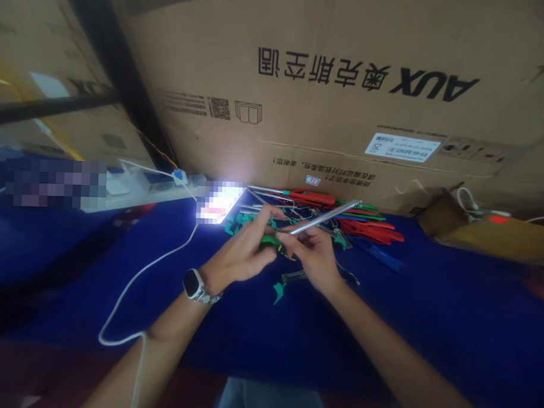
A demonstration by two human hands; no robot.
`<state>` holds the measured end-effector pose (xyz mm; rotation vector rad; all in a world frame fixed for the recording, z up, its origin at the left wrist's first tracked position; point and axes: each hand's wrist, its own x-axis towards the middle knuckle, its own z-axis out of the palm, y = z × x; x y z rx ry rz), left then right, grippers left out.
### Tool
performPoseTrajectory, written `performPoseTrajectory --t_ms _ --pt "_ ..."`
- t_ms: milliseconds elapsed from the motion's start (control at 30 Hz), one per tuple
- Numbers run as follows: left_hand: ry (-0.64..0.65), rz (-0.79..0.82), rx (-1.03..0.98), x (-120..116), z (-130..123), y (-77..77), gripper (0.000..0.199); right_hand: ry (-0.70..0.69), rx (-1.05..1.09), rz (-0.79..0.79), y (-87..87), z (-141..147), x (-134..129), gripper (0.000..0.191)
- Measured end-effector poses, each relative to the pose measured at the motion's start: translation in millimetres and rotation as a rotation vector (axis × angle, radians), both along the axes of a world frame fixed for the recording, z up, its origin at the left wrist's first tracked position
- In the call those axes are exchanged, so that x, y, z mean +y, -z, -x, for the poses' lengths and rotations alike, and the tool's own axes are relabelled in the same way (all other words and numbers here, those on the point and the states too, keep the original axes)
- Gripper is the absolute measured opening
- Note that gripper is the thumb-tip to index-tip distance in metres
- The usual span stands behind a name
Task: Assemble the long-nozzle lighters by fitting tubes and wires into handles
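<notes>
My right hand point(317, 256) is closed around a slim silver metal tube point(327, 218), which slants up to the right. My left hand point(248, 248) is beside it, fingers curled and thumb apart, around a green plastic piece point(269, 240) near the tube's lower end. Whether the piece and the tube are joined is hidden by the fingers. Below the hands, a green hook-shaped part point(278, 292) on a thin metal strip point(294, 275) lies on the blue cloth. More green parts point(235, 222) and thin metal pieces lie just behind the hands.
Red handles point(380, 230), a blue handle point(380, 253) and metal rods are piled behind the hands. A glowing screen point(221, 202) stands left of the pile. A white cable point(135, 276) crosses the blue cloth point(429, 310). A large carton point(324, 116) forms the back.
</notes>
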<state>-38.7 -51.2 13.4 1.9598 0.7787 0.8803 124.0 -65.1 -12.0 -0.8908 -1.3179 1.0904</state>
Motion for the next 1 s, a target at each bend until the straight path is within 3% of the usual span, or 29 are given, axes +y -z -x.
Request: performPoseTrajectory --t_ms 100,167,233,333,500,733,1000 --pt "-0.025 0.292 -0.276 1 -13 -4.2 0.027 0.045 -0.015 -0.051 -7.5 5 -3 0.029" --pt "-0.063 0.461 -0.449 3 -24 -5.7 0.033 0.099 0.015 -0.092 -9.9 6 -5 0.030" --pt "-0.113 0.530 -0.577 7 -34 -5.5 0.040 0.137 0.048 -0.113 -8.3 6 -6 0.034" --pt "-0.189 0.526 -0.737 12 -43 -1.6 0.043 0.109 -0.033 -0.087 0.6 7 -10 0.038" --pt "-0.174 0.587 -0.883 18 -44 5.5 0.046 -0.089 -0.240 0.097 10.4 3 -16 0.050" --pt "-0.358 0.575 -0.947 32 -36 8.8 0.037 0.125 -0.550 -0.044 4.2 -6 -18 0.021" --pt "-0.339 0.491 -0.944 33 -47 18.4 0.037 0.118 -0.396 0.042 13.9 7 -24 0.030"
